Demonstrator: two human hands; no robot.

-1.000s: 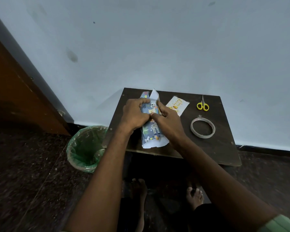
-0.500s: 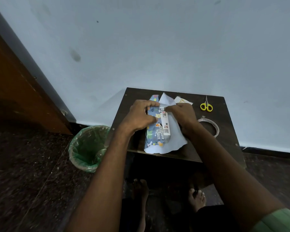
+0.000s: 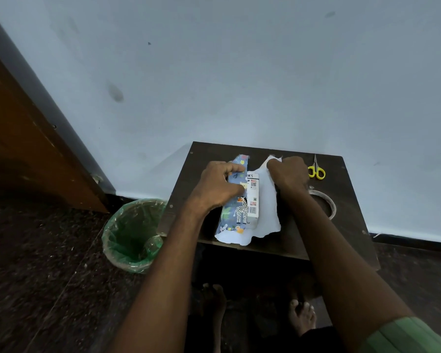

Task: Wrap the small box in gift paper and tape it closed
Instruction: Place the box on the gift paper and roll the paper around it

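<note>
From the head view, the small box (image 3: 252, 197) lies on the gift paper (image 3: 266, 212) on the desk (image 3: 346, 240). The left hand (image 3: 218, 186) pins the printed flap onto it; the right hand (image 3: 288, 174) pinches the white flap. That flap should probably be drawn taut before taping. The box shows "ICS", a barcode and QR codes.

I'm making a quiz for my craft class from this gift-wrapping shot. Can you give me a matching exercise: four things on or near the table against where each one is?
Things:
1. scissors
2. tape roll
3. small box
4. bin

Places:
A. on the floor, left of the table
B. lying on the gift paper
C. far right corner of the table
D. partly hidden behind the right forearm

Pairs: 1-C, 2-D, 3-B, 4-A
</note>
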